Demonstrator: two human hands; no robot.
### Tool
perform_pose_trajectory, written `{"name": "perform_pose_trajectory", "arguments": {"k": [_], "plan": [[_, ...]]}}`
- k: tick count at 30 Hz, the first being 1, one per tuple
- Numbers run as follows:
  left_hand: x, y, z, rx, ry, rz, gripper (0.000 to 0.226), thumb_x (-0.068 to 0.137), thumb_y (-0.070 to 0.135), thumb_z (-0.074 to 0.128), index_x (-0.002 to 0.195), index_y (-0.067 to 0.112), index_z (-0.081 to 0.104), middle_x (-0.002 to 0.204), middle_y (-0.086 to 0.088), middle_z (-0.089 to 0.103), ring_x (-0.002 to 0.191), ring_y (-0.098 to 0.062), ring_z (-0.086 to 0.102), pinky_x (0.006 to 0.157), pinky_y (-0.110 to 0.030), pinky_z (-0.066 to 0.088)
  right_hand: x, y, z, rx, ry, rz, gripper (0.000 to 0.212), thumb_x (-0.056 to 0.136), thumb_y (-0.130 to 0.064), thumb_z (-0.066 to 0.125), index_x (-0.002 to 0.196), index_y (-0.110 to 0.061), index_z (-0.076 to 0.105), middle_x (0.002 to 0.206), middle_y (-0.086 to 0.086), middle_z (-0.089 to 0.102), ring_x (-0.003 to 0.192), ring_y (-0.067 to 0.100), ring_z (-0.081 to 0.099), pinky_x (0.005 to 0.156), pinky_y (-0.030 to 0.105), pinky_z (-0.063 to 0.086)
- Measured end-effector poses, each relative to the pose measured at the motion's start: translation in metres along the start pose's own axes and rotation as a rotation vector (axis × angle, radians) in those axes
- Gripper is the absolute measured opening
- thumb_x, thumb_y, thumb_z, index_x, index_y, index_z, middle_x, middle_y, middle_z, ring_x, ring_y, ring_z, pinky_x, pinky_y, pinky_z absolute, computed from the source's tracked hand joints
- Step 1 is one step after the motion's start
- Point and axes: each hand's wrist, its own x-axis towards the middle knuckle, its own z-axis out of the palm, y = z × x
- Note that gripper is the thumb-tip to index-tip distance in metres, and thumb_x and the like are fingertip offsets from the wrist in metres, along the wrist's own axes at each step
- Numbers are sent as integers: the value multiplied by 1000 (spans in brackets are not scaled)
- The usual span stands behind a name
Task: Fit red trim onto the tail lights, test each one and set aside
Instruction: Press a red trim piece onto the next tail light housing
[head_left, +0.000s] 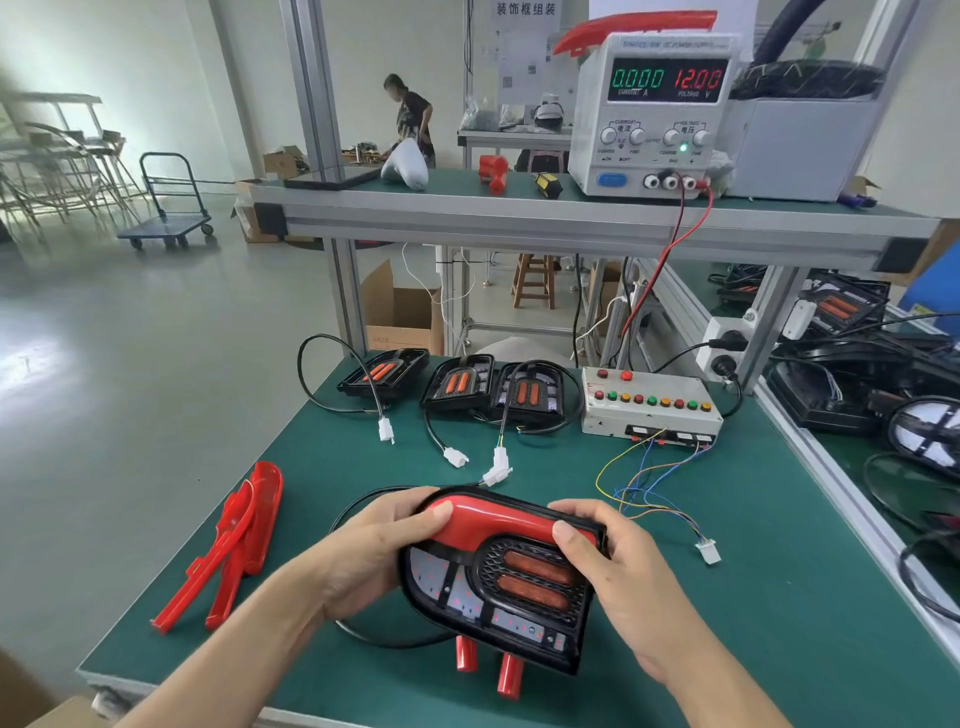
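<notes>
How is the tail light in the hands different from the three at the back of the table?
The held tail light has red trim across its top; the three back tail lights have none. The left hand and right hand grip the held one, tilted off the green table; the back three lie on it untouched. All share black housings and two orange bars.

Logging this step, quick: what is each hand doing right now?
Left hand: grips the black plastic tail light, thumb pressing its glossy red trim.
Right hand: grips the same light, thumb on the trim.
</notes>
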Motion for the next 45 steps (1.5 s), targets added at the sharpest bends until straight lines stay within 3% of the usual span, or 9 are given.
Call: {"name": "perform_pose_trajectory", "arguments": {"k": [7, 12, 16, 22, 26, 31, 35, 39, 45], "plan": [[0, 1, 2, -24, 25, 15, 42, 94, 20, 62, 130, 0, 64, 129, -30, 64, 114, -37, 64, 92, -38, 56, -1, -2, 0, 4, -25, 29, 12, 99, -21, 65, 105, -29, 72, 102, -3, 77, 95, 14, 73, 79, 17, 54], [0, 0, 10, -76, 90, -7, 47, 85, 15, 70, 127, -3, 64, 127, -30, 65, 107, -35, 66, 86, -36, 59, -2, -1, 7, -32, 93, -27, 26, 76, -52, 80, 97, -40, 71, 94, -7, 77, 88, 12, 74, 77, 22, 57], [3, -3, 16, -97, 139, 17, 36, 90, 3, 66, 125, -7, 64, 119, -25, 70, 95, -28, 71, 78, -31, 60, -2, 4, 10, 9, 152, -34, 30, 71, -48, 83, 96, -38, 71, 93, -6, 77, 85, 15, 76, 75, 28, 60], [8, -3, 17, -64, 158, 55, 39, 90, 14, 71, 123, -6, 66, 121, -33, 67, 104, -36, 65, 89, -37, 58, 0, 2, 9, -14, 187, -44, 27, 74, -50, 81, 95, -35, 72, 91, -3, 78, 85, 17, 75, 83, 41, 62], [10, -6, 17, -73, 198, 33, 48, 83, 24, 72, 121, -5, 67, 122, -36, 65, 107, -42, 63, 105, -54, 47, 0, 1, 10, -17, 197, -43, 12, 85, -37, 81, 94, -35, 73, 91, -2, 78, 84, 18, 76, 84, 46, 62], [9, -6, 13, -55, 129, 5, 49, 91, 31, 66, 128, -1, 64, 130, -33, 62, 121, -47, 59, 112, -58, 42, 0, -1, 9, -46, 237, -45, 13, 84, -36, 82, 92, -40, 72, 91, -9, 77, 84, 11, 74, 82, 37, 61], [9, -7, 12, -28, 117, 16, 53, 90, 31, 68, 128, -5, 61, 128, -35, 62, 117, -44, 60, 111, -64, 39, 0, -4, 10, -64, 205, -48, 15, 83, -43, 80, 94, -39, 71, 90, -10, 76, 83, 10, 74, 78, 30, 58], [9, -2, 9, -52, 151, 0, 53, 87, 32, 71, 125, -4, 65, 125, -35, 64, 113, -44, 62, 108, -63, 43, -2, -8, 3, 36, 58, 12, 26, 81, -54, 67, 103, -40, 73, 101, -5, 76, 96, 12, 72, 86, 28, 54], [8, -4, 8, -104, 118, -13, 49, 88, 34, 70, 123, 0, 69, 125, -31, 66, 108, -38, 68, 98, -50, 56, -3, -13, -2, 99, -4, 36, 22, 87, -39, 66, 104, -29, 77, 99, 8, 78, 95, 23, 75, 87, 33, 60]]}}
